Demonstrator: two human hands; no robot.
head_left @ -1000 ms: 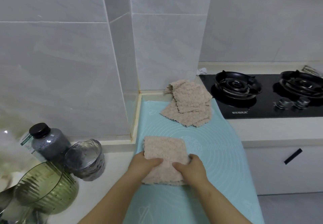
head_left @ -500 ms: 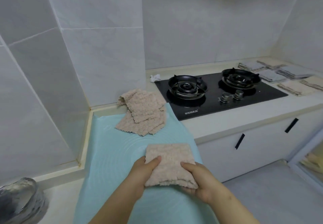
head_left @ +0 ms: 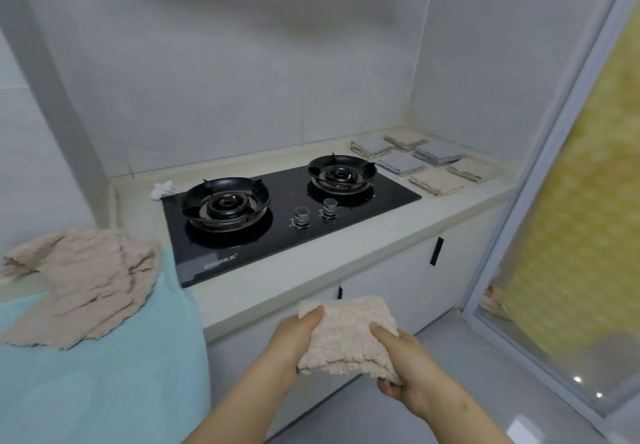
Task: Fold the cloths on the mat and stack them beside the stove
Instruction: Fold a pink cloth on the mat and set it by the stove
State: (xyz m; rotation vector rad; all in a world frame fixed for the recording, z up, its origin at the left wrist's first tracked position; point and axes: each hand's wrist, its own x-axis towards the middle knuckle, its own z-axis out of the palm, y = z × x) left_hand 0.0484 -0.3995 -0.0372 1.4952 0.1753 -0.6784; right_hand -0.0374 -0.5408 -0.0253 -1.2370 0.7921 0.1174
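A folded beige cloth (head_left: 346,336) is held in the air at six o'clock in the view. It is gripped at its left edge by the left hand (head_left: 294,339) and at its right edge by the right hand (head_left: 405,357), with thumbs on top and fingers curled beneath. Unfolded cloths (head_left: 86,280) are heaped on the blue mat (head_left: 104,391) at nine o'clock. Folded stacks (head_left: 426,163) are laid out at two o'clock of the stove (head_left: 287,215).
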